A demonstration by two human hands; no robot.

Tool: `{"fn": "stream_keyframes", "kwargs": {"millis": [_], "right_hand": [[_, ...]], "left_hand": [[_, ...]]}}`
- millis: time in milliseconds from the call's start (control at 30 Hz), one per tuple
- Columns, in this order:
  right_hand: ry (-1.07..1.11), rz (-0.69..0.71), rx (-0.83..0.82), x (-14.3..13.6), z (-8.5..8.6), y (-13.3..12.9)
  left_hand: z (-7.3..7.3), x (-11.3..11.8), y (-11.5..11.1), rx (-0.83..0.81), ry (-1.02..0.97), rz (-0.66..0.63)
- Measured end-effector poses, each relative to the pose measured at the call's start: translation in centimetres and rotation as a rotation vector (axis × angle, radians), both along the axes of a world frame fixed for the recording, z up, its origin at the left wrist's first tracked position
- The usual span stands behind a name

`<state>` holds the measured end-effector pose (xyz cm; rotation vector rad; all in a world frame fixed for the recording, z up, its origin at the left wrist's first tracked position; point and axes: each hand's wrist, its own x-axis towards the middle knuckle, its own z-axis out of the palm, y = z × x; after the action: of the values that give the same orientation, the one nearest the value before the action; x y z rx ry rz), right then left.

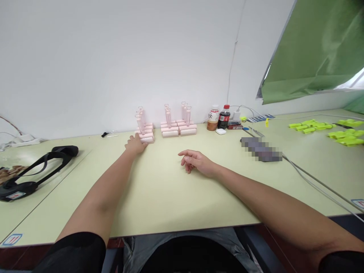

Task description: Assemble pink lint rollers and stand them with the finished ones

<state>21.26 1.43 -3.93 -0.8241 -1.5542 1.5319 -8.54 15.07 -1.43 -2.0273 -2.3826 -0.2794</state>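
Note:
My left hand (134, 145) is at the left end of the nearest pink lint roller (148, 140) in the left group, its thumb along the front and its fingers bent at the side. The far fingertips are partly hidden. This roller lies on the table with its handle up and a white strip showing at the front. More pink lint rollers (170, 131) stand in rows to the right, handles upright. Over the middle of the table hovers my right hand (196, 161), loosely curled with fingers apart and nothing in it.
Two drink bottles (212, 120) and a small white case (221, 131) stand by the wall. A pixelated dark object (260, 149) and cables lie right. Folded neon-yellow pieces (309, 126) are far right. At left rests a black strapped headset (40, 170).

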Motion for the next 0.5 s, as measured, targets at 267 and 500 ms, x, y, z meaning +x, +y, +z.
{"fn": "stream_keyframes", "kwargs": {"millis": [267, 500], "right_hand": [[-0.032, 0.001, 0.012, 0.1, 0.0, 0.0], [-0.049, -0.025, 0.020, -0.2, -0.4, 0.3]], "left_hand": [[-0.3, -1.0, 0.8, -0.044, 0.022, -0.027], [1.6, 0.9, -1.4, 0.032, 0.051, 0.137]]}}
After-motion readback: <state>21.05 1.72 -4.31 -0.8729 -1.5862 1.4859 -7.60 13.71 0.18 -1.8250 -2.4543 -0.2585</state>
